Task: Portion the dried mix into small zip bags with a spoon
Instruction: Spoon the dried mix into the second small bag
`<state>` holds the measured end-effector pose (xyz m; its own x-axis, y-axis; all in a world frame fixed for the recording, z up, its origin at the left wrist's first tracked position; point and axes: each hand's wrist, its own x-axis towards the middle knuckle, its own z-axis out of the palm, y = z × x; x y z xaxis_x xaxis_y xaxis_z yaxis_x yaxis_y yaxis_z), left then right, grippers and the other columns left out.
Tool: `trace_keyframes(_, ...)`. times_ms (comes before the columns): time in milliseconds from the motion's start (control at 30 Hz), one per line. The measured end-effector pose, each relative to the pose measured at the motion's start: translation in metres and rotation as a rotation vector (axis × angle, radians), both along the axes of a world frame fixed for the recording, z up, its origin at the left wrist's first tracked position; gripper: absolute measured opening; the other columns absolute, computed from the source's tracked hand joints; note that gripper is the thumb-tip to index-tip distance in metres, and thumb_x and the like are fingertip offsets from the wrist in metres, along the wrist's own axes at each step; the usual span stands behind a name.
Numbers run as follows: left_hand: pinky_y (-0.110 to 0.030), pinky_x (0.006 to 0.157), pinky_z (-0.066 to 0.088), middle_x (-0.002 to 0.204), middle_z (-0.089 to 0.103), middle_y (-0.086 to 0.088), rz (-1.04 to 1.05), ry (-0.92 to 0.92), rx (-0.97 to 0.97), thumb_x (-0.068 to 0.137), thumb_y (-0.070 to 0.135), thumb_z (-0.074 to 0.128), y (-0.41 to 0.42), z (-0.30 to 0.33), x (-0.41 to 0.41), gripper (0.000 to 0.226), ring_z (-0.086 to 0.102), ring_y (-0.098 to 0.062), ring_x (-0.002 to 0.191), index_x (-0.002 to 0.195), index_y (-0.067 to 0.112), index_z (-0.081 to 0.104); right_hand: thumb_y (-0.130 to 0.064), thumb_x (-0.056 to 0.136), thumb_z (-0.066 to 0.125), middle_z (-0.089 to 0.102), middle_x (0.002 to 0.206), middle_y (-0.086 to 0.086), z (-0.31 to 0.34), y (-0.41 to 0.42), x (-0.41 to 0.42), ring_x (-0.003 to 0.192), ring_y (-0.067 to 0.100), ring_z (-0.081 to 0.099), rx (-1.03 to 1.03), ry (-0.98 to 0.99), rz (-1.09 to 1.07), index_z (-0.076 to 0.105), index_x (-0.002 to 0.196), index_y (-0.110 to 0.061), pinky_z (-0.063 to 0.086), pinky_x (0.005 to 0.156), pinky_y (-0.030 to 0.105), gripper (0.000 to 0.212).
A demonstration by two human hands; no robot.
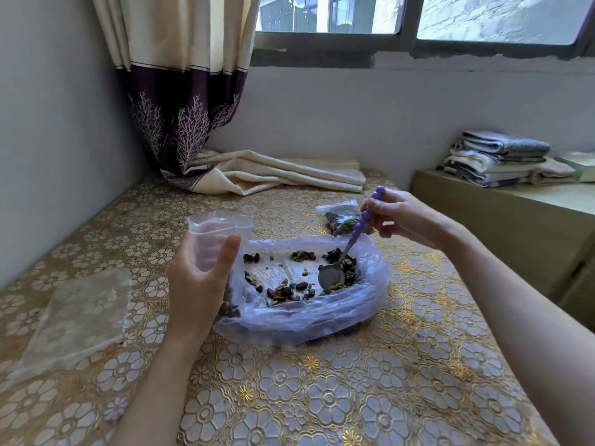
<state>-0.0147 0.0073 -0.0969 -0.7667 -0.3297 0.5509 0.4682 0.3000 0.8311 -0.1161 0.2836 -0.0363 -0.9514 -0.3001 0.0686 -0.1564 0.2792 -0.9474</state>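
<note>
Landmark: the large crumpled clear plastic bag lying open on the table with the gold-and-white floral cloth; all places below are given from it.
Dried mix: dark and tan dried pieces lie thinly scattered inside the large bag, thickest at its right side; much of the bottom shows bare.
Left hand: the left hand at the bag's left rim grips a small clear zip bag upright, thumb in front and fingers behind, its mouth up. Some mix sits in its lower end.
Right hand: the right hand above the bag's far right corner pinches the purple beaded handle of a metal spoon, fingers curled round it; the bowl rests among the pieces at the right side.
Done so far: one filled small zip bag lies just behind the large bag's far edge.
Left to do: judging by the remnants, only a few spoonfuls remain; the held bag needs topping up and sealing.
Spare bags: a flat stack of empty clear bags lies well to the left.
</note>
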Motion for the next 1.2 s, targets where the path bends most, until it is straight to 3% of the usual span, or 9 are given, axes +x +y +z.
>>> trace_keyframes(300, -0.004, 0.065, 0.046, 0.089, 0.064, 0.010, 0.007, 0.010, -0.034, 0.056, 0.085, 0.049, 0.003, 0.001, 0.000, 0.090, 0.062, 0.009, 0.078, 0.117, 0.019, 0.053, -0.017, 0.097, 0.045, 0.060, 0.074, 0.002, -0.013, 0.008, -0.019, 0.065, 0.012, 0.054, -0.023, -0.258, 0.099, 0.053, 0.088, -0.012, 0.040, 0.052, 0.020, 0.013)
trace_keyframes(567, -0.002, 0.060, 0.044, 0.087, 0.063, 0.012, -0.009, -0.001, -0.041, 0.055, 0.085, 0.049, 0.006, 0.002, 0.002, 0.082, 0.061, 0.013, 0.074, 0.111, 0.024, 0.051, -0.014, 0.096, 0.049, 0.061, 0.069, 0.007, -0.021, -0.002, -0.014, 0.054, 0.011, 0.050, 0.033, -0.313, 0.052, 0.060, 0.080, -0.003, 0.039, 0.043, 0.014, 0.021)
trace_keyframes(733, -0.003, 0.057, 0.045, 0.086, 0.064, 0.011, -0.023, -0.016, -0.060, 0.053, 0.087, 0.049, 0.007, 0.002, 0.002, 0.091, 0.062, 0.010, 0.072, 0.111, 0.017, 0.052, -0.013, 0.096, 0.049, 0.061, 0.059, 0.007, -0.020, -0.002, -0.011, 0.042, 0.008, 0.051, -0.018, -0.305, -0.056, 0.060, 0.076, -0.002, 0.040, 0.038, 0.013, 0.026)
trace_keyframes(900, -0.004, 0.060, 0.045, 0.091, 0.064, 0.009, -0.045, -0.031, -0.103, 0.052, 0.086, 0.050, 0.005, 0.002, 0.001, 0.102, 0.062, 0.008, 0.076, 0.125, 0.015, 0.047, -0.014, 0.096, 0.048, 0.060, 0.060, 0.007, -0.022, -0.001, -0.007, 0.044, 0.008, 0.052, -0.108, -0.269, -0.116, 0.060, 0.075, -0.003, 0.041, 0.041, 0.013, 0.027)
trace_keyframes(1200, -0.020, 0.063, 0.056, 0.096, 0.065, 0.003, -0.051, -0.116, -0.231, 0.048, 0.090, 0.049, 0.004, -0.006, -0.003, 0.113, 0.065, -0.003, 0.072, 0.136, 0.020, 0.038, -0.014, 0.096, 0.047, 0.062, 0.058, 0.007, -0.019, -0.004, -0.003, 0.041, 0.007, 0.051, -0.209, -0.167, -0.266, 0.060, 0.072, -0.003, 0.040, 0.038, 0.013, 0.030)
